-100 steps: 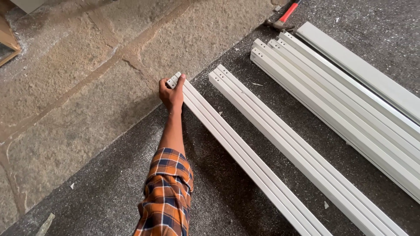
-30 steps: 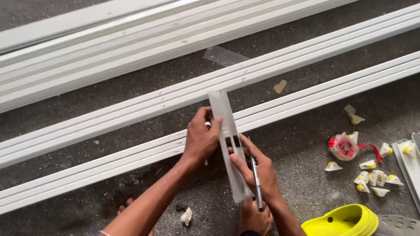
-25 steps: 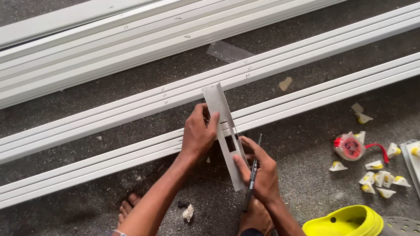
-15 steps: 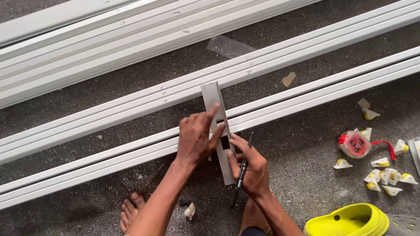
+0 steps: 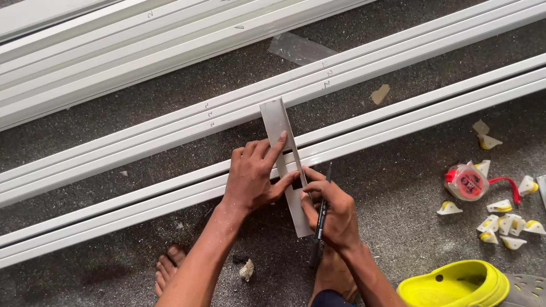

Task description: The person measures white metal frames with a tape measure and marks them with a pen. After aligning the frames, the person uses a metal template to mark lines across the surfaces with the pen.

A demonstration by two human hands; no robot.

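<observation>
white rails (image 5: 170, 133) cut off both ends, clog (image 5: 455, 284) cropped

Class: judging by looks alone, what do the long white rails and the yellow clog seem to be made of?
Long white rails: probably painted or coated aluminium, possibly plastic; smooth, satin, with crisp straight ribs. Yellow clog: apparently moulded foam or rubbery plastic; matt, rounded, with a vent hole.
</observation>
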